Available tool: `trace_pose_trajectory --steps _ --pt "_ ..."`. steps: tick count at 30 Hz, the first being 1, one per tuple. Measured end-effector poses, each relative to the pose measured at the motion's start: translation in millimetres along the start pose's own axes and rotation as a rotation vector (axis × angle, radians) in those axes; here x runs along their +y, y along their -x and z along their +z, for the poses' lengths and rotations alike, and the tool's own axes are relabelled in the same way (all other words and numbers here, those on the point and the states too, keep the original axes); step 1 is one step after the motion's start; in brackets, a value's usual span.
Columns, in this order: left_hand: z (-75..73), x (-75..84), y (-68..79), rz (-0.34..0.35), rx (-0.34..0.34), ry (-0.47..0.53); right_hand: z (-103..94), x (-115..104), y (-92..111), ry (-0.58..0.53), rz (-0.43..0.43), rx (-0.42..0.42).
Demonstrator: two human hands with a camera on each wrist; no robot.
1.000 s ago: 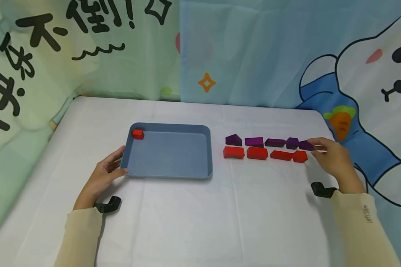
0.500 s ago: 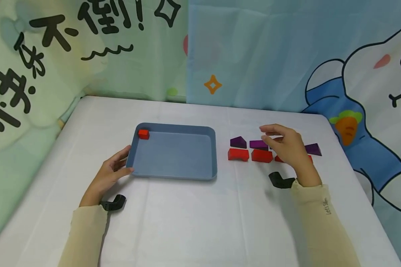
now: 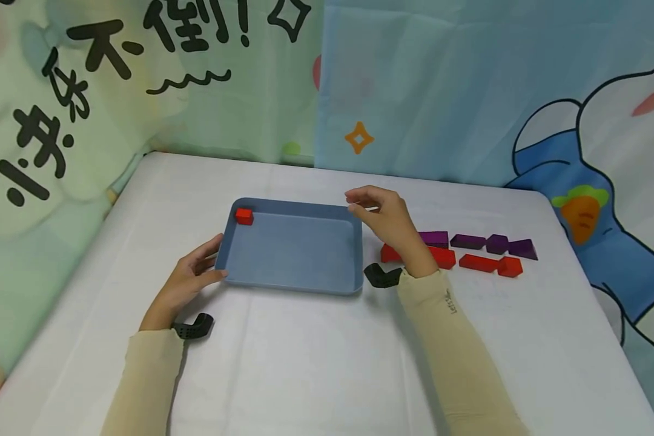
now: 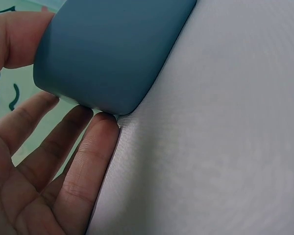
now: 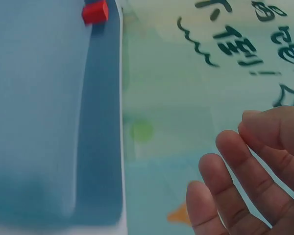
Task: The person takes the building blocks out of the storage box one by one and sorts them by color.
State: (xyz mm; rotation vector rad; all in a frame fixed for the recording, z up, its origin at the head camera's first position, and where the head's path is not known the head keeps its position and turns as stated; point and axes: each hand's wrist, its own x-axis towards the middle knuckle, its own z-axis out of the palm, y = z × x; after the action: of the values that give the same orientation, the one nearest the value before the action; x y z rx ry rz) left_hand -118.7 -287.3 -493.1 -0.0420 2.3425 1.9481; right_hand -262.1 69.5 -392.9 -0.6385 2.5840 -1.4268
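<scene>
My left hand (image 3: 188, 278) rests at the near left corner of a blue-grey tray (image 3: 291, 287). In the left wrist view its thumb and nearly straight fingers touch the tray wall (image 4: 112, 54). Over the tray's right end hovers my right hand (image 3: 387, 218), fingers loosely bent, with nothing seen between them in the right wrist view. A small red block (image 3: 244, 216) sits in the tray's far left corner. Right of the tray lies a row of purple blocks (image 3: 467, 242), with a row of red blocks (image 3: 478, 263) nearer me. My right hand and wrist partly cover both rows.
A white cloth (image 3: 305, 357) covers the table. Printed curtains (image 3: 414, 79) stand behind the table and along its left side. A black wrist mount (image 3: 195, 326) sits below my left hand, another black mount (image 3: 383, 275) below the right.
My right hand has swept left from the right end of the block rows to above the tray's right end. The left hand stays at the tray. The camera view has shifted slightly.
</scene>
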Motion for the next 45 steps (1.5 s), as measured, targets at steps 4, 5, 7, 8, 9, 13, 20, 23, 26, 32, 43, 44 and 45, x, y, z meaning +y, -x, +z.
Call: trace_pose_trajectory --steps 4,5,7,8,9,13,20,23,26,32,43,44,45 --pt "-0.4 -0.7 -2.0 -0.003 0.002 -0.007 23.4 -6 -18 -0.028 -0.011 -0.029" --pt "-0.4 -0.8 -2.5 -0.003 0.002 -0.01 28.9 -6 -23 -0.034 -0.017 -0.036" --pt "-0.1 -1.2 -3.6 -0.001 0.0 -0.011 39.4 -6 -31 -0.049 -0.033 -0.047" --pt "0.1 -1.5 -4.2 0.0 -0.002 -0.007 44.6 -6 -34 -0.052 -0.04 -0.049" --pt "0.1 -1.8 -4.6 0.0 -0.003 -0.007 49.7 -6 -38 -0.06 -0.048 -0.052" --pt "-0.4 -2.5 -5.4 0.007 -0.004 0.001 70.6 -7 -49 -0.095 -0.05 -0.065" --pt "-2.4 -3.4 -5.5 0.008 -0.003 0.013 109.0 -7 -67 -0.211 0.002 -0.12" --pt "-2.7 -4.0 -6.1 0.009 -0.002 0.022 123.9 -8 -73 -0.223 0.016 -0.161" --pt "-1.7 -4.3 -6.5 0.004 -0.004 0.027 136.7 -8 -78 -0.221 0.037 -0.196" --pt "-0.7 -4.8 -6.5 0.008 -0.005 0.029 156.4 -10 -84 -0.255 0.091 -0.216" --pt "-3.3 -6.1 -7.5 0.002 0.008 0.031 186.3 -14 -91 -0.135 0.117 -0.121" --pt "-4.0 -6.6 -7.1 0.001 0.008 0.033 188.2 -14 -92 -0.122 0.114 -0.116" --pt "-4.7 -7.1 -6.7 -0.002 0.009 0.037 189.6 -14 -92 -0.112 0.109 -0.115"
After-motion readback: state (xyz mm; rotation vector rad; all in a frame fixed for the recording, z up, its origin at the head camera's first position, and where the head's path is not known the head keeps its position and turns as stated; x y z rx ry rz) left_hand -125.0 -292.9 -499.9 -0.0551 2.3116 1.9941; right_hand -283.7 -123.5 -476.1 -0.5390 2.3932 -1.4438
